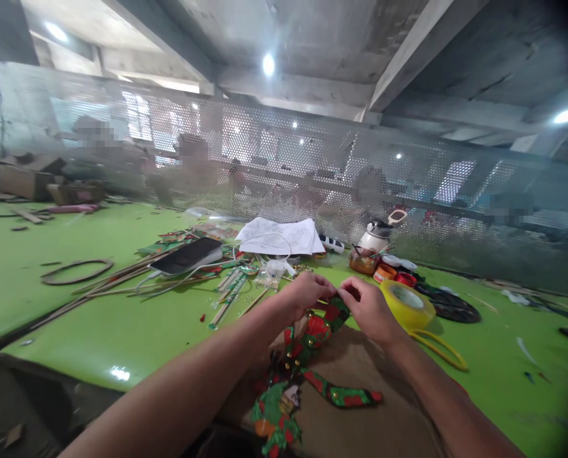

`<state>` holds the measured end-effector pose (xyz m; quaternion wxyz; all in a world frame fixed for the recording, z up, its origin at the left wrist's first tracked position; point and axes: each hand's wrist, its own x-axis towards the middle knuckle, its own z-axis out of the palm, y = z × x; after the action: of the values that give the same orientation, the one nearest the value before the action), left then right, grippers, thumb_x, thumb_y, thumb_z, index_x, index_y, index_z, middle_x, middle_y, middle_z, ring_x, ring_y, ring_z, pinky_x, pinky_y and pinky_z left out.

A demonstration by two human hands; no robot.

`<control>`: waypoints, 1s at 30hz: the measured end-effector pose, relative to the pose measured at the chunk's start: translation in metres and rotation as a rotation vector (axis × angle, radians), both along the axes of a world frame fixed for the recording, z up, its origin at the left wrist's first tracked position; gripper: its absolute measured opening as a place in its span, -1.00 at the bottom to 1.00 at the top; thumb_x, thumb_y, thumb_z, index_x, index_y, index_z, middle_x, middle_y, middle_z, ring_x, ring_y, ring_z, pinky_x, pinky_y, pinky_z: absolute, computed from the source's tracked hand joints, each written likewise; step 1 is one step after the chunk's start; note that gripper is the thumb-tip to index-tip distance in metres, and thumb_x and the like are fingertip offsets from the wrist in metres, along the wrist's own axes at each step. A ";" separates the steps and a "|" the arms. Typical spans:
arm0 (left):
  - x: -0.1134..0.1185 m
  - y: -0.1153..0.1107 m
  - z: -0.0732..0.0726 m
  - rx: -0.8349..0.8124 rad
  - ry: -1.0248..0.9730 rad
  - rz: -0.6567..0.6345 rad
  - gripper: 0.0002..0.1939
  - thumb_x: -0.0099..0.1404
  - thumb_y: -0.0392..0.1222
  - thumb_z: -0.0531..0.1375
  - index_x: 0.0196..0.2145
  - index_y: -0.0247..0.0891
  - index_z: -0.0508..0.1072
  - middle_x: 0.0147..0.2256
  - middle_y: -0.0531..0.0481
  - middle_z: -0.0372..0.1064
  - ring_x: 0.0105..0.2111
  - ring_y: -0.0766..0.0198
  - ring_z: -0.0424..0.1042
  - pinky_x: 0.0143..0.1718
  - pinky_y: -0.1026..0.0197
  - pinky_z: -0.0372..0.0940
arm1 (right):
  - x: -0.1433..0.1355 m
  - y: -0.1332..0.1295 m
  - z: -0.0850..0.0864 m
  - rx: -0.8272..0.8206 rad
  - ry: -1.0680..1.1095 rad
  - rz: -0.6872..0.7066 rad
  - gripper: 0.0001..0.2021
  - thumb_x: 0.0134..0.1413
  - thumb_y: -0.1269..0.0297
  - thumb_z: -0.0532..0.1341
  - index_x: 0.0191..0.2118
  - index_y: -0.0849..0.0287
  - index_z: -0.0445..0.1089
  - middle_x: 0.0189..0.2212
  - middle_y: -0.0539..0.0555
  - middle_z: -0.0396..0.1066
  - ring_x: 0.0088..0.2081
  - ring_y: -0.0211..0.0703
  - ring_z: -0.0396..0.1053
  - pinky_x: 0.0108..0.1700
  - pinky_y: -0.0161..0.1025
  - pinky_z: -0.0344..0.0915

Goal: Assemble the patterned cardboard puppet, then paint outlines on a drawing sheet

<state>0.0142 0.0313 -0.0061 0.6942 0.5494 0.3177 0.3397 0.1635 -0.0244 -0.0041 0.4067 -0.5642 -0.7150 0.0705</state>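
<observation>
A jointed figure of flat green and red painted pieces (317, 331) lies over a brown cardboard sheet (360, 366), with small gold fasteners on it. At the figure's upper end, my left hand (310, 291) and my right hand (366, 305) meet with their fingertips almost touching. Both hands pinch the top green and red piece, the left from its left side and the right from its right. Whatever small part may be between the fingertips is too small to make out. One curved green and red piece (345, 395) extends right across the cardboard.
Yellow tape roll (408, 304), paint jars (385, 273) and a kettle (375, 238) stand right. Beyond are white papers (278, 236); left lie a phone (186, 256), sticks (121, 275) and painted pieces. A perforated screen (284, 165) runs behind, with people beyond it.
</observation>
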 end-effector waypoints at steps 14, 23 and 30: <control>0.013 -0.005 -0.007 0.155 -0.114 0.120 -0.93 0.02 -0.32 0.23 -0.55 -0.38 0.41 -0.61 0.07 0.27 -0.57 0.41 0.24 -0.44 0.30 0.17 | 0.002 0.002 0.004 -0.043 0.176 0.001 -0.79 0.02 0.18 0.13 -0.45 0.21 0.34 -0.56 0.03 0.32 -0.48 -0.20 0.24 -0.43 -0.29 0.16; 0.014 -0.010 -0.007 0.454 -0.105 0.192 -0.90 0.11 -0.25 0.18 -0.49 -0.35 0.39 -0.55 0.07 0.25 -0.52 0.40 0.18 -0.47 0.32 0.07 | 0.001 0.003 0.007 -0.187 0.600 0.083 -0.78 -0.11 0.15 0.25 -0.46 0.23 0.34 -0.57 -0.03 0.27 -0.51 -0.27 0.17 -0.47 -0.32 0.10; 0.015 -0.007 -0.008 0.361 -0.130 0.163 -0.88 0.10 -0.22 0.19 -0.49 -0.35 0.38 -0.56 0.08 0.24 -0.54 0.41 0.17 -0.46 0.31 0.07 | 0.001 0.002 0.009 -0.131 0.507 0.022 -0.71 -0.08 0.07 0.26 -0.41 0.25 0.39 -0.50 0.04 0.37 -0.44 -0.21 0.26 -0.38 -0.29 0.19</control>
<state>0.0288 0.0247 -0.0137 0.5737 0.6144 0.2494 0.4809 0.1647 -0.0227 0.0044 0.5347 -0.5458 -0.5904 0.2599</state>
